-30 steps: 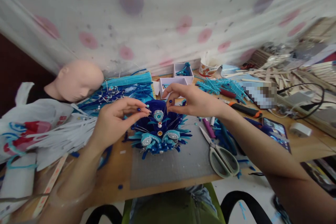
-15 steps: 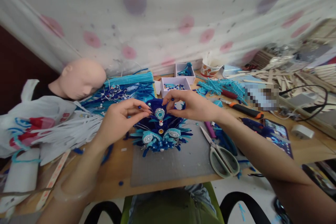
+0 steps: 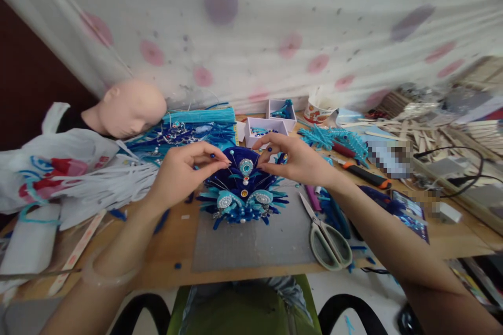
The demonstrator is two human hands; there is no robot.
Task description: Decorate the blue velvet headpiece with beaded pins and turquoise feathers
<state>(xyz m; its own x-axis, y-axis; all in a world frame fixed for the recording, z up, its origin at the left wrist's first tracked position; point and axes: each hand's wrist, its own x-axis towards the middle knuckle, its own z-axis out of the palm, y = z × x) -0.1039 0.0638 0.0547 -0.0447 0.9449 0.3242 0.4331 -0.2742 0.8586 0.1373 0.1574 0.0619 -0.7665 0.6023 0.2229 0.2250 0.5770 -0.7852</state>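
A blue beaded headpiece (image 3: 244, 208) stands on the grey mat (image 3: 251, 251). It has a dark blue velvety back, turquoise fuzzy fringes, pearl-covered ovals and a round turquoise jewel (image 3: 246, 167) at its upper middle. My left hand (image 3: 188, 170) is at the upper left of the headpiece, thumb and index finger pinched on a thin wire with a dark blue bead (image 3: 212, 156). At the upper right, my right hand (image 3: 291, 159) pinches a similar wire with a dark blue bead (image 3: 269, 150). The wires themselves are barely visible. White-tipped stems fan out beside the jewel.
Scissors (image 3: 329, 238) lie right of the mat, near an orange-and-black cutter (image 3: 365, 174). Behind my hands stand white boxes (image 3: 265, 128) with beads and a paper cup (image 3: 317, 111). A mannequin head (image 3: 133, 107) and plastic bag (image 3: 74, 159) are at left.
The whole view has shifted slightly. Both hands stay pinched at the headpiece's upper sides, with little movement against it; slightly more of its dark blue back shows between them.
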